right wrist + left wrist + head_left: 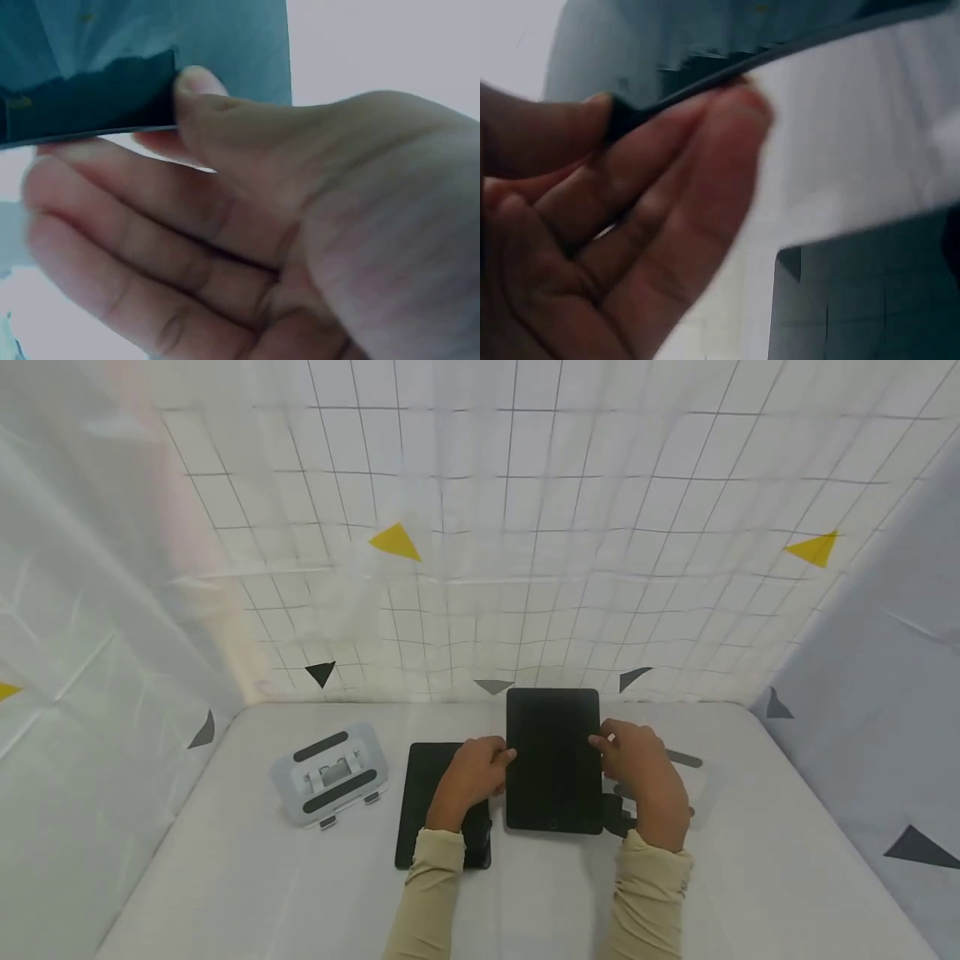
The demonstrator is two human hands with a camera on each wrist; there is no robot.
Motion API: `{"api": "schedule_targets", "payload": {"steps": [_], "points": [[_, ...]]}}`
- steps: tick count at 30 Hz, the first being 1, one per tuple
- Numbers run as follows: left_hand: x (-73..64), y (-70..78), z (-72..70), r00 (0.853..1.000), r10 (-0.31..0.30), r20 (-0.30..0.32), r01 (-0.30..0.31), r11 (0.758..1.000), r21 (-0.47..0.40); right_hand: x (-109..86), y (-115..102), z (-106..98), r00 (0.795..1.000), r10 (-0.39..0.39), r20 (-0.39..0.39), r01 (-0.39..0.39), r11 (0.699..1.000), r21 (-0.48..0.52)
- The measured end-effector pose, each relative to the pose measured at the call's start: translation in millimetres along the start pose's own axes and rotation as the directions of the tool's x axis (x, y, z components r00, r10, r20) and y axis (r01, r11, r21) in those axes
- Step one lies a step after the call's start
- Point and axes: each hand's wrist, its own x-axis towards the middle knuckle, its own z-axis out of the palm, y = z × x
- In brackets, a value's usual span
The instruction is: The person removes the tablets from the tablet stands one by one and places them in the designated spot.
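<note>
A black tablet (553, 760) is held up in portrait, tilted toward the head camera, its glossy screen facing me. My left hand (472, 775) pinches its left edge, thumb over the screen and fingers behind, as the left wrist view shows. At the opposite edge, my right hand (639, 764) grips the tablet the same way; in the right wrist view its thumb presses the screen (232, 45). Under my left hand and wrist, a second black tablet (422, 802) lies flat on the table, partly hidden.
To the left on the white table (315, 893) lies a pale grey stand (330, 774) with dark rubber strips. A similar stand (686, 760) is partly hidden behind my right hand. White sheeting with a grid (480, 552) encloses the back.
</note>
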Motion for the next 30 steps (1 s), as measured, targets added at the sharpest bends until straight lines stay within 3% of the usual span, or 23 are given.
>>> {"api": "schedule_targets", "payload": {"steps": [3,15,23,27,30], "points": [[-2.1,-4.8,-2.3,0.999,-0.029,0.035,0.029,0.999,0.025,5.7,-0.8,6.9,0.997,0.024,0.075,-0.023,1.0,-0.019],[-7.6,-10.2,-6.1,0.987,-0.058,0.15,0.049,0.997,0.067,14.4,-1.0,24.9,0.965,0.124,0.23,-0.117,0.992,-0.044],[-11.3,-11.6,-6.0,0.975,-0.112,0.19,0.1,0.992,0.071,19.5,2.7,35.5,0.954,0.131,0.269,-0.131,0.991,-0.019],[-12.5,-11.3,-5.5,0.973,-0.124,0.197,0.114,0.992,0.059,17.0,0.6,37.1,0.956,0.127,0.263,-0.119,0.992,-0.047],[-12.6,-11.9,-4.3,0.971,-0.127,0.205,0.109,0.989,0.096,14.5,-1.9,39.0,0.954,0.148,0.262,-0.135,0.989,-0.066]]}}
